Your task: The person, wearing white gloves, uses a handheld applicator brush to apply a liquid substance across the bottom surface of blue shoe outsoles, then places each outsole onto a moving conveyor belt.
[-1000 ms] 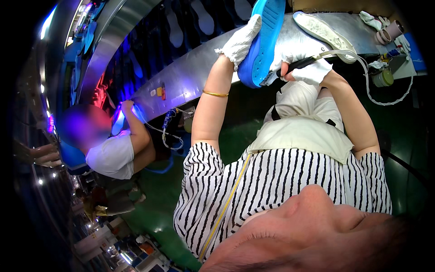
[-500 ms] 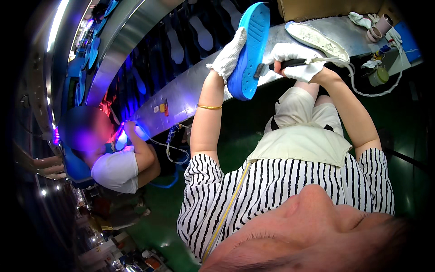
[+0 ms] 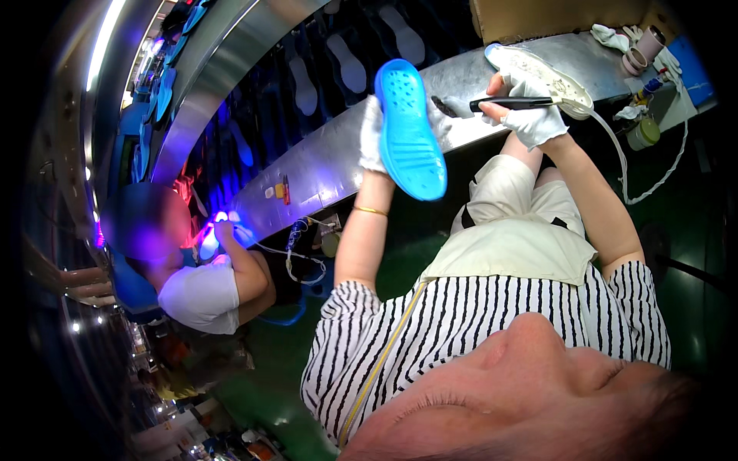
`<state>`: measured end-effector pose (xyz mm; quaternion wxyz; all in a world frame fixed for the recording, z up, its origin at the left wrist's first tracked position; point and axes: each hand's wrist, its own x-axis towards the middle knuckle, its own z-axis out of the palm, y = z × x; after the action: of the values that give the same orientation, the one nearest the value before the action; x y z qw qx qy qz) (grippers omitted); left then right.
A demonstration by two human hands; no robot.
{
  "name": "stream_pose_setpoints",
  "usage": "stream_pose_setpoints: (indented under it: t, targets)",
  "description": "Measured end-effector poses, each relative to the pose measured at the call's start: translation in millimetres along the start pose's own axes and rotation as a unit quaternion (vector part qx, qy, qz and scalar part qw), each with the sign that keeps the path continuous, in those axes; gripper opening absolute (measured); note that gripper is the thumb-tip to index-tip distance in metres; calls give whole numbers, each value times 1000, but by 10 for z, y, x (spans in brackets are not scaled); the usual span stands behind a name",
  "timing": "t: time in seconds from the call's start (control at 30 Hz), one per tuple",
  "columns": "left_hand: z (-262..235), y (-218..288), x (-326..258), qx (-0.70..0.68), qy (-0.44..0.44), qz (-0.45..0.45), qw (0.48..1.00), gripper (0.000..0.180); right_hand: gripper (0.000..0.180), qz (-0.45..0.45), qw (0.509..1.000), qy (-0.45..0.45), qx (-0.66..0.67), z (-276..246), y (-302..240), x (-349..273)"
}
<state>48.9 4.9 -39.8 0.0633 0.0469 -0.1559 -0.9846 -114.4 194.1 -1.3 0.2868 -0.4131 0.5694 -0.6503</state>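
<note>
My gloved left hand [image 3: 372, 137] grips a bright blue shoe sole [image 3: 413, 134] from behind, holding it upright over the metal bench. Holes dot the sole's upper part and ridges cross its lower part. My gloved right hand [image 3: 530, 111], bare at the fingertips, is closed on the black handle of a brush [image 3: 513, 102]. The brush's dark tip points left toward the sole, with a gap between them. A white cord or tube hangs from the handle's rear end. Behind my right hand lies a white sole-shaped piece [image 3: 565, 83], its inside speckled and partly hidden by the hand.
On the metal bench [image 3: 323, 157], cups [image 3: 635, 59] and white gloves [image 3: 611, 36] lie at the far right. Beyond the bench, grey soles [image 3: 347, 63] rest on a dark conveyor. At left another person [image 3: 201, 296] works under purple light. A cardboard box [image 3: 530, 19] stands behind.
The blue sole has come lower and nearer and has been turned end for end. My right hand has drawn right with the brush, away from the sole.
</note>
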Motion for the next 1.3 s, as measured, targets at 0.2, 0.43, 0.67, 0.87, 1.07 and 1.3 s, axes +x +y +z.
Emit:
stream_pose_setpoints:
  t: [0.2, 0.43, 0.67, 0.87, 1.07, 1.3]
  targets:
    - [107, -695, 25, 64, -1, 85, 994, 66, 17, -167, 966, 74, -182, -6, 140, 49]
    - [-7, -857, 183, 56, 42, 130, 989, 61, 19, -192, 978, 5, -82, 286, 2, -85]
    - [145, -794, 241, 96, 114, 200, 968, 73, 16, -223, 959, 10, -177, 241, 74, -71]
    - [-19, -624, 266, 60, 55, 185, 979, 67, 18, -87, 987, -34, -132, 299, 11, -210]
    - [-15, -497, 261, 75, 97, 226, 966, 65, 17, -189, 957, -76, -205, 379, 10, -232]
    - [-5, -347, 299, 52, 66, 233, 969, 66, 14, -125, 979, -64, -151, 296, 70, -252]
